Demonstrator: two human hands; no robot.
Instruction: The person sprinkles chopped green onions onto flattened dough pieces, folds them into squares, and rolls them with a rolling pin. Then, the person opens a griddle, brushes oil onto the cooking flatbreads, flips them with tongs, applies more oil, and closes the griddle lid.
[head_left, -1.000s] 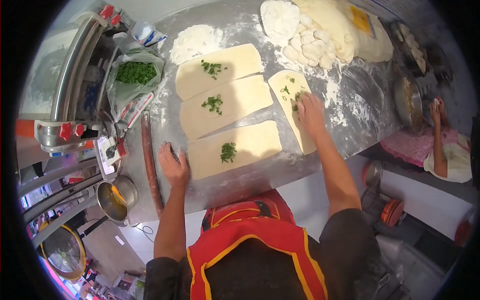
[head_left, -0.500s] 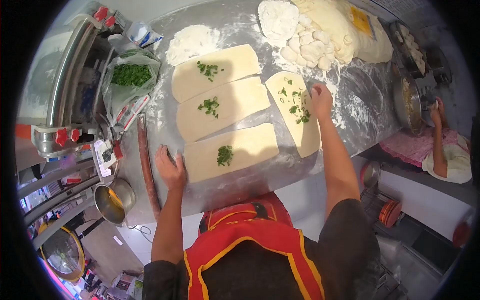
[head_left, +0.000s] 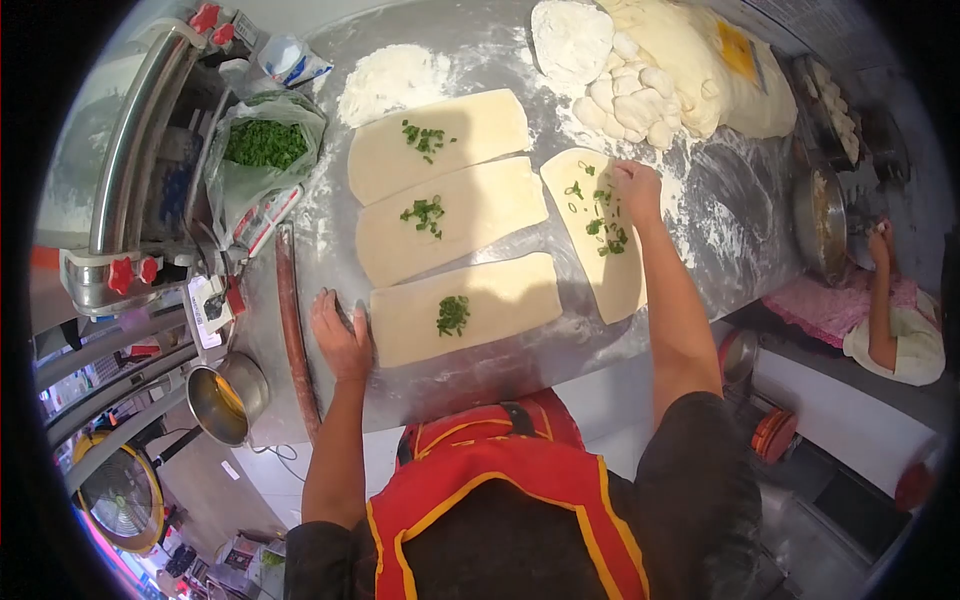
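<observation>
My left hand rests on the steel table with fingers spread, between a wooden rolling pin and the near rolled-out dough sheet. At the upper right edge of the right-hand dough sheet, my right hand has its fingers pinched together; what they hold, if anything, is hidden. Chopped green onion is scattered along that sheet. The middle dough sheet and the far dough sheet lie parallel on the left, and each of the three left sheets carries a small heap of green onion.
Left stands a plastic bag of chopped green onion, with a metal pot nearer me. A flour pile, dough balls and a large covered dough mass sit at the back. Another person's arm is at right, by a pan.
My right hand has shifted slightly left, from beside the right-hand dough sheet to over its upper edge. My left hand stays in place. The view has shifted a little.
</observation>
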